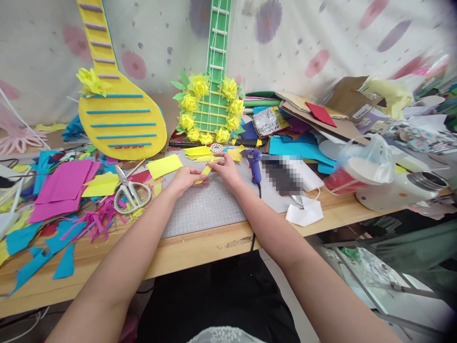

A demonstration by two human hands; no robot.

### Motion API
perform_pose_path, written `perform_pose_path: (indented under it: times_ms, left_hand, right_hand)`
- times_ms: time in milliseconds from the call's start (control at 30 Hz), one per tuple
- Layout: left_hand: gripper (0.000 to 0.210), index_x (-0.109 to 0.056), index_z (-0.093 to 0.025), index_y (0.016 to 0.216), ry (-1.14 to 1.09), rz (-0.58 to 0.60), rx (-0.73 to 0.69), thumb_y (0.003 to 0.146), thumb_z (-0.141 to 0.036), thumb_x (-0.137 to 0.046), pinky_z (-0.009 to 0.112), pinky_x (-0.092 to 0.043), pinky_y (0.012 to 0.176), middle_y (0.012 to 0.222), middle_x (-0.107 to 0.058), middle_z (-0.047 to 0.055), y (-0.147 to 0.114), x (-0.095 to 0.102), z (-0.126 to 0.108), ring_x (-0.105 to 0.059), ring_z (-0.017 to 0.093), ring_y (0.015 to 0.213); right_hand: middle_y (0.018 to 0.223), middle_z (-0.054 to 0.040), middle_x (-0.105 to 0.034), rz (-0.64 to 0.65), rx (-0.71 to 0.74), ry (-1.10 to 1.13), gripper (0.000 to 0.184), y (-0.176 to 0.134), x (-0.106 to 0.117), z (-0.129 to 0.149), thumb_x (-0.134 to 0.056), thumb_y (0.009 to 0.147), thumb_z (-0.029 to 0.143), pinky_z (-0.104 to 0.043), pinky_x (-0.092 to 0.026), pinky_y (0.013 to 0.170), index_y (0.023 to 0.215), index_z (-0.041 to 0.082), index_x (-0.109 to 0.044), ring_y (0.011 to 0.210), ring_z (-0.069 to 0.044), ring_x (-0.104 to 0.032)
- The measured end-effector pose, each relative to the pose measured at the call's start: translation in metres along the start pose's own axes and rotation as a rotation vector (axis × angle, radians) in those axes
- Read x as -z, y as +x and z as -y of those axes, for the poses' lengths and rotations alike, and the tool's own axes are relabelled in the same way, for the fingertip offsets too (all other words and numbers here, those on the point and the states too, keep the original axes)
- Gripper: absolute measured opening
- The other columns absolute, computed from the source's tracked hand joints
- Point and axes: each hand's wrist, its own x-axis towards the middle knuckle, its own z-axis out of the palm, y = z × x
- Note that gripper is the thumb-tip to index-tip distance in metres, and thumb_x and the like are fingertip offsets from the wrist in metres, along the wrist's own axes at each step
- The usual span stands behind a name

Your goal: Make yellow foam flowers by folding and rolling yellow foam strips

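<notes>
Between my two hands is a narrow yellow paper strip (204, 173), held at a slant above the grey cutting mat (203, 212). My left hand (187, 179) pinches its lower end. My right hand (225, 169) closes on its upper end. Just beyond the fingers lie more yellow strips (198, 152) and a small round white disc (216, 148). A yellow paper sheet (164, 166) rests on the mat left of my hands. To the right is a purple glue gun (254, 164) with its cord running down over the table edge.
Scissors (130, 193) lie left among magenta paper (62, 188) and blue scraps (64, 262). A yellow paper lute (123, 119) and a green one with yellow flowers (216, 102) lean at the back. A cup (357, 174) and white jug (392, 190) stand right.
</notes>
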Motion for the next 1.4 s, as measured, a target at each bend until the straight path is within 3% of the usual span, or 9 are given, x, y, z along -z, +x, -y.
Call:
perform_pose_path:
  times_ms: [200, 300, 500, 633, 867, 1133, 1400]
  left_hand:
    - [0.040, -0.071, -0.014, 0.076, 0.029, 0.063, -0.024, 0.047, -0.037, -0.084, 0.030, -0.054, 0.073, 0.076, -0.072, 0.006, -0.003, 0.001, -0.006, -0.068, 0.018, 0.074]
    - [0.039, -0.072, -0.015, 0.077, 0.038, -0.010, -0.076, 0.054, -0.045, -0.079, 0.030, -0.052, 0.070, 0.073, -0.072, 0.006, -0.001, -0.002, -0.008, -0.068, 0.019, 0.072]
    - [0.023, -0.070, -0.016, 0.069, 0.133, -0.143, -0.223, 0.062, -0.037, -0.074, 0.026, -0.049, 0.066, 0.062, -0.070, 0.002, 0.007, -0.010, 0.001, -0.064, 0.015, 0.063]
    - [0.019, -0.069, -0.015, 0.069, 0.131, -0.183, -0.193, 0.064, -0.034, -0.073, 0.026, -0.049, 0.063, 0.060, -0.069, 0.000, 0.005, -0.012, 0.003, -0.064, 0.015, 0.060]
    - [0.018, -0.067, -0.013, 0.071, 0.033, -0.106, -0.055, 0.065, -0.029, -0.075, 0.031, -0.053, 0.070, 0.064, -0.070, 0.004, -0.006, -0.010, -0.004, -0.068, 0.017, 0.064]
    - [0.025, -0.065, -0.012, 0.070, 0.046, -0.122, -0.050, 0.062, -0.032, -0.077, 0.028, -0.054, 0.064, 0.063, -0.070, 0.005, -0.011, -0.008, -0.006, -0.067, 0.016, 0.061]
    - [0.029, -0.064, -0.012, 0.067, 0.082, -0.140, -0.078, 0.060, -0.036, -0.079, 0.033, -0.055, 0.068, 0.063, -0.070, 0.008, -0.011, -0.005, -0.005, -0.067, 0.017, 0.057]
  right_hand:
    - [0.057, 0.0103, -0.056, 0.004, 0.051, 0.015, 0.048, 0.004, 0.003, -0.004, -0.076, 0.055, 0.039, -0.025, -0.046, 0.064, 0.085, 0.023, -0.040, 0.058, -0.010, -0.057]
    - [0.057, 0.0104, -0.056, 0.033, 0.068, 0.013, 0.047, 0.004, 0.003, -0.004, -0.075, 0.055, 0.040, -0.025, -0.045, 0.063, 0.085, 0.023, -0.042, 0.057, -0.009, -0.056]
    - [0.057, 0.0105, -0.055, 0.043, 0.082, 0.009, 0.046, 0.001, -0.001, -0.002, -0.075, 0.056, 0.040, -0.024, -0.043, 0.060, 0.085, 0.023, -0.044, 0.056, -0.008, -0.054]
    - [0.057, 0.0111, -0.054, 0.037, 0.077, 0.011, 0.045, 0.001, -0.001, -0.003, -0.074, 0.056, 0.038, -0.023, -0.042, 0.058, 0.086, 0.023, -0.044, 0.055, -0.008, -0.052]
    - [0.054, 0.0122, -0.048, -0.065, 0.075, 0.065, 0.042, 0.004, 0.004, -0.003, -0.072, 0.060, 0.032, -0.021, -0.041, 0.058, 0.086, 0.023, -0.041, 0.052, -0.006, -0.048]
    - [0.059, 0.0106, -0.049, -0.091, 0.092, 0.098, 0.042, 0.004, 0.005, -0.005, -0.072, 0.062, 0.032, -0.022, -0.043, 0.060, 0.089, 0.024, -0.041, 0.056, -0.007, -0.050]
    - [0.059, 0.0113, -0.049, -0.149, 0.063, 0.156, 0.043, 0.004, 0.005, -0.004, -0.071, 0.060, 0.030, -0.022, -0.044, 0.062, 0.089, 0.024, -0.040, 0.057, -0.007, -0.051]
